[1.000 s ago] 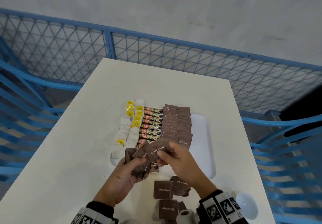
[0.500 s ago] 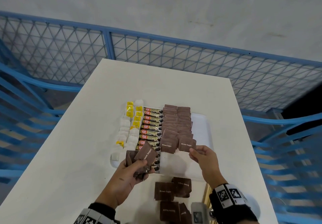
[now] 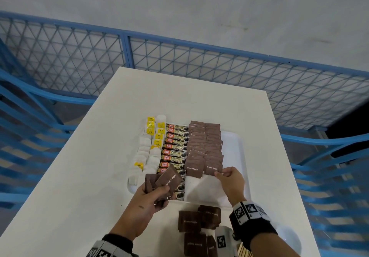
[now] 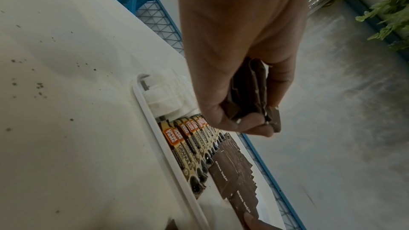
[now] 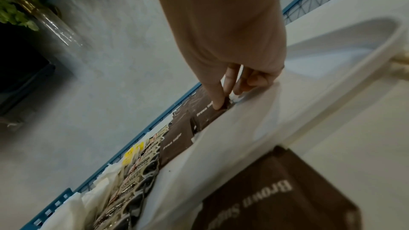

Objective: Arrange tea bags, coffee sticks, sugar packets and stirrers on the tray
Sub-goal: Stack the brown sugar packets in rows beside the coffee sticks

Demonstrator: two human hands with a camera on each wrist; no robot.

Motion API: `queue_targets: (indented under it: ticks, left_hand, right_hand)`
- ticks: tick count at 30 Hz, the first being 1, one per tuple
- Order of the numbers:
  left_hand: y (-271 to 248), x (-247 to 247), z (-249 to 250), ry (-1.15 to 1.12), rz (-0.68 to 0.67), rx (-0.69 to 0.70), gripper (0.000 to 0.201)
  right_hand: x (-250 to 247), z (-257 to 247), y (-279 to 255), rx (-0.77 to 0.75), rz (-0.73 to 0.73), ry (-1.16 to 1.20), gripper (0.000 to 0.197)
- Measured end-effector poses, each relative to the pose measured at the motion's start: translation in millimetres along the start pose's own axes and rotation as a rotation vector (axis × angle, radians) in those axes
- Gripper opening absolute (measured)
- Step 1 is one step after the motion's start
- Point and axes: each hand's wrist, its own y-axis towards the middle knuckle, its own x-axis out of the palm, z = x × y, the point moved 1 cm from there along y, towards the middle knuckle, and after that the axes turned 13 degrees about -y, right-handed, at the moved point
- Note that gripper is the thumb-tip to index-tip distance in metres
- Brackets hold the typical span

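Observation:
A white tray on the table holds rows of white tea bags with yellow tags, coffee sticks and two columns of brown sugar packets. My left hand hovers over the tray's near left corner and grips a small stack of brown sugar packets, seen edge-on between thumb and fingers as the same stack. My right hand pinches the corner of the nearest brown sugar packet in the right column, with thumb and forefinger on that packet.
Several loose brown sugar packets lie on the table just in front of the tray. A white dish and pale stirrers sit at the near right. A blue mesh fence surrounds the table.
My right hand left the stack in my left hand, carried one packet forward and right, and set it down at the near end of the right column. The left hand stayed put.

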Motion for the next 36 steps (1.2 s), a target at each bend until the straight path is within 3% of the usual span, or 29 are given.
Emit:
queue_targets:
  ticks: [4,9,14,18,20,24,26,33,36]
  left_hand:
    - [1.3,-0.2,-0.7,-0.01,0.015,0.0,0.022]
    - [0.7,2.4,0.1,-0.012,0.01,0.008,0.019]
    - [1.3,0.9,-0.6,-0.01,0.003,0.005,0.02]
    - [0.3,2.5,-0.3,-0.007,-0.015,0.007,0.019]
    - [-0.2,3.9,-0.4,0.007,-0.02,0.007,0.019]
    - [0.2,5.2,-0.3,0.038,-0.002,-0.005,0.018]
    - [-0.6,5.9,0.1,0.049,-0.001,-0.006,0.016]
    - [-6.9,4.2,0.6,0.106,-0.041,-0.03,0.018]
    - [-7.0,1.5,-0.3,0.161,-0.057,-0.059,0.02]
  right_hand:
    - [2.7,-1.7,3.2,-0.027,0.006,-0.027,0.033]
    - [2.6,-6.1,1.7,-0.062,-0.011,-0.015,0.012]
    - [-1.5,-6.4,1.2,-0.065,0.009,-0.052,0.037]
    - [-9.9,-27.2,-18.5,-0.223,0.038,0.002,0.022]
    - [-14.7,-43.4,-36.3,-0.338,-0.063,0.027,0.013]
    - [-22.4,-69.0,-73.2,-0.465,-0.494,0.138,0.022]
    - [-22.2,-74.1,-82.7,-0.498,-0.627,0.197,0.016]
    - [-17.3,-69.4,-89.5,-0.439,-0.79,0.209,0.01]
    - [-16.3,-64.7,-89.1,-0.351,-0.901,0.31,0.018]
